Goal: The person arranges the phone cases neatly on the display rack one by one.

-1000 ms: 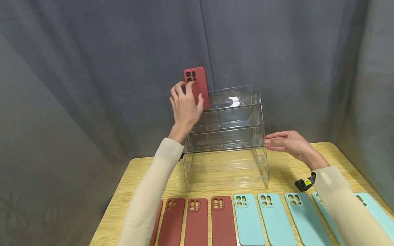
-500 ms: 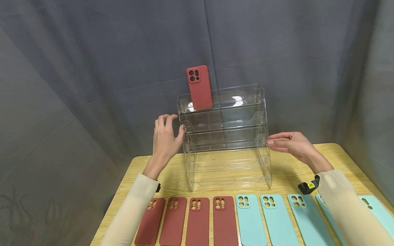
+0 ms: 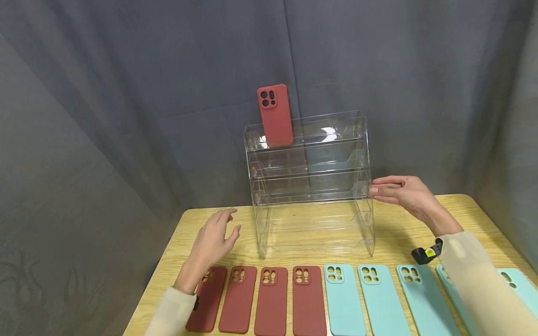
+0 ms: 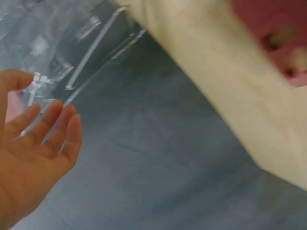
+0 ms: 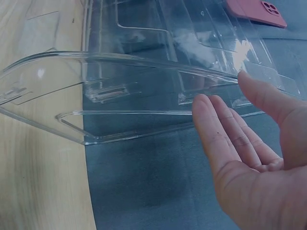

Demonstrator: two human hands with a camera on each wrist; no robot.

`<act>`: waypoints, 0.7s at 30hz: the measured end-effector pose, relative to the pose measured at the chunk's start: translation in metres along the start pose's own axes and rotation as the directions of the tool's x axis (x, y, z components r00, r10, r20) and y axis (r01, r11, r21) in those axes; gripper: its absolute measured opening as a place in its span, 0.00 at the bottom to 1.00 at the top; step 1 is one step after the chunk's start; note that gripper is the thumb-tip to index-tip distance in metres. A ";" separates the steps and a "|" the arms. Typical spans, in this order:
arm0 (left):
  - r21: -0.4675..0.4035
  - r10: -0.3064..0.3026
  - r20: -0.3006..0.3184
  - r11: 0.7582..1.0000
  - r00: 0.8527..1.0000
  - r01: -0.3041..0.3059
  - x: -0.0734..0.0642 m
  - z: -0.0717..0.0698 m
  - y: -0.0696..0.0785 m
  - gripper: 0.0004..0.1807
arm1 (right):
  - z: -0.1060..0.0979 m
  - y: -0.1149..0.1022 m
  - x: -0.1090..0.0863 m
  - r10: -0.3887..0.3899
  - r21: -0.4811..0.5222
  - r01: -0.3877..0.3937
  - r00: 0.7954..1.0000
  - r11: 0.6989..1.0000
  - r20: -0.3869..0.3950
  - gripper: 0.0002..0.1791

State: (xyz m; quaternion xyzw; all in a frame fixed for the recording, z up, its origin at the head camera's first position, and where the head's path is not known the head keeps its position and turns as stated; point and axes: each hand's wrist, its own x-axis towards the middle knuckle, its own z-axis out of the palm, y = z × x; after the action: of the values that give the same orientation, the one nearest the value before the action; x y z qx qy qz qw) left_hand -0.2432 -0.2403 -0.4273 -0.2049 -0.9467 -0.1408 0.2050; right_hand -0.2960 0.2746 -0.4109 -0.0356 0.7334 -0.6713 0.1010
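Observation:
A clear acrylic tiered rack (image 3: 308,196) stands on the table. One red phone case (image 3: 276,119) leans upright in its top tier at the left end. My left hand (image 3: 212,238) hangs over the table, left of the rack, fingers spread and holding nothing; its palm and loosely bent fingers show in the left wrist view. My right hand (image 3: 409,196) touches the rack's right side panel with extended fingers. In the right wrist view its thumb (image 5: 256,93) meets the panel's edge. Below lie a row of red phone cases (image 3: 271,301) and light blue phone cases (image 3: 344,298).
The wooden table (image 3: 235,247) has rounded far corners. Grey curtain (image 3: 168,93) hangs behind and at both sides. The rack's lower tiers are transparent, so the tabletop shows through. A wrist camera (image 3: 425,254) hangs under my right wrist.
My left hand has let go of the red phone case in the top tier and come down to the left of the rack. My right hand stays at the rack's side.

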 end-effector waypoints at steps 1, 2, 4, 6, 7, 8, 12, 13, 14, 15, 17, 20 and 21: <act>0.004 -0.009 0.014 1.000 1.000 0.009 -0.007 0.002 -0.003 0.24 | 0.000 -0.001 0.000 -0.001 0.012 0.001 1.000 1.000 -0.001 0.42; 0.007 -0.022 0.029 1.000 0.999 0.022 -0.014 0.005 -0.006 0.23 | 0.000 -0.002 0.000 -0.002 0.026 0.002 1.000 1.000 -0.002 0.41; 0.012 -0.056 0.056 0.998 0.997 0.056 -0.029 0.010 -0.012 0.22 | 0.000 -0.002 0.000 -0.007 0.039 0.007 1.000 0.999 -0.002 0.40; 0.021 -0.101 0.090 0.995 0.991 0.099 -0.043 0.016 -0.018 0.21 | 0.001 -0.001 0.000 -0.011 0.031 0.011 1.000 0.999 0.000 0.39; 0.020 -0.124 0.107 0.992 0.987 0.123 -0.050 0.019 -0.021 0.21 | 0.001 -0.001 0.001 -0.006 0.024 0.006 1.000 1.000 -0.002 0.39; 0.020 -0.145 0.122 0.989 0.982 0.144 -0.057 0.022 -0.023 0.21 | 0.002 0.000 0.001 -0.004 0.014 0.004 1.000 1.000 -0.002 0.39; 0.022 -0.203 0.174 0.979 0.964 0.202 -0.080 0.031 -0.030 0.23 | 0.004 0.002 0.001 0.012 -0.035 -0.012 1.000 0.999 -0.002 0.42; 0.026 -0.208 0.180 0.978 0.961 0.207 -0.084 0.033 -0.032 0.23 | 0.004 0.002 0.002 0.015 -0.038 -0.015 1.000 0.999 -0.004 0.42; 0.030 -0.213 0.189 0.977 0.959 0.211 -0.088 0.035 -0.033 0.23 | 0.004 0.002 0.002 0.014 -0.042 -0.014 1.000 0.999 -0.005 0.43; 0.034 -0.216 0.199 0.976 0.956 0.214 -0.092 0.036 -0.034 0.23 | 0.004 0.002 0.003 0.013 -0.045 -0.013 1.000 0.999 -0.004 0.43; 0.037 -0.219 0.219 0.976 0.951 0.217 -0.099 0.039 -0.034 0.23 | 0.005 0.002 0.002 0.009 -0.039 -0.009 1.000 0.999 -0.001 0.43; 0.040 -0.221 0.262 0.975 0.939 0.219 -0.108 0.042 -0.035 0.23 | 0.003 0.003 0.001 0.009 -0.032 -0.009 1.000 0.999 0.006 0.43; 0.038 -0.225 0.275 0.974 0.935 0.223 -0.111 0.043 -0.035 0.23 | 0.003 0.003 0.000 0.010 -0.026 -0.010 1.000 1.000 0.009 0.43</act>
State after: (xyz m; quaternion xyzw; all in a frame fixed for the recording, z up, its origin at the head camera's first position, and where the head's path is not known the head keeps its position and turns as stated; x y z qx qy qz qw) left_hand -0.1809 -0.2920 -0.5209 -0.1130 -0.9836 -0.1303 0.0534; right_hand -0.2953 0.2720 -0.4141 -0.0365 0.7416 -0.6612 0.1072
